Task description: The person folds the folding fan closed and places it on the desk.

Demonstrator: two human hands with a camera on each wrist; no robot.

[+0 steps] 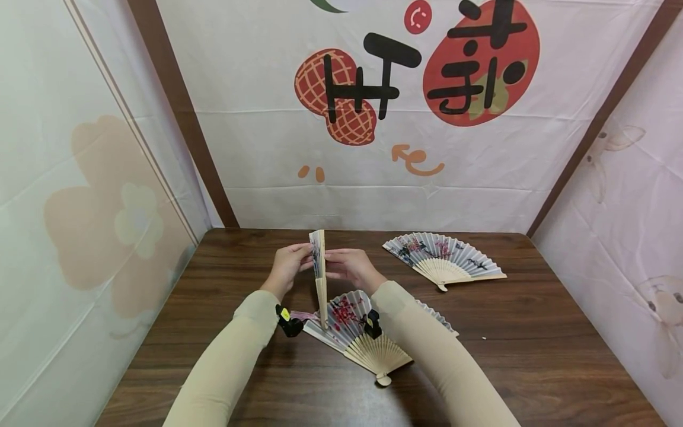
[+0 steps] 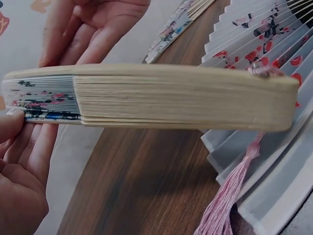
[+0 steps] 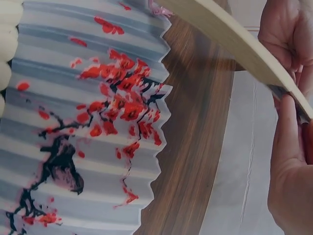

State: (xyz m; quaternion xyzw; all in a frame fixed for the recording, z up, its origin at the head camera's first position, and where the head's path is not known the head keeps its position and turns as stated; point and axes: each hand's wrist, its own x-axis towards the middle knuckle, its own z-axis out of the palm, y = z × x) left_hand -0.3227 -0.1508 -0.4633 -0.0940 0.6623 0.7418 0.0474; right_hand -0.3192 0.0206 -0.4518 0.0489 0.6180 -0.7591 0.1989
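Held nearly upright above the table is a folded hand fan (image 1: 322, 279), its pale wooden ribs (image 2: 181, 100) stacked together and a strip of printed pleats at the top. My left hand (image 1: 289, 265) grips its upper end from the left, thumb against the edge. On the other side my right hand (image 1: 352, 265) holds the same end with its fingertips. A pink tassel (image 2: 227, 188) hangs from the lower end. Just beneath lies a spread fan (image 1: 347, 314) with red blossoms (image 3: 122, 107), partly hidden by my right forearm.
Another spread fan (image 1: 443, 258) with floral print lies at the table's back right. A brown wood-grain table (image 1: 533, 356) runs to a white printed curtain (image 1: 256, 160) behind, with curtains on both sides. One tiny white scrap (image 1: 484, 338) lies on the right.
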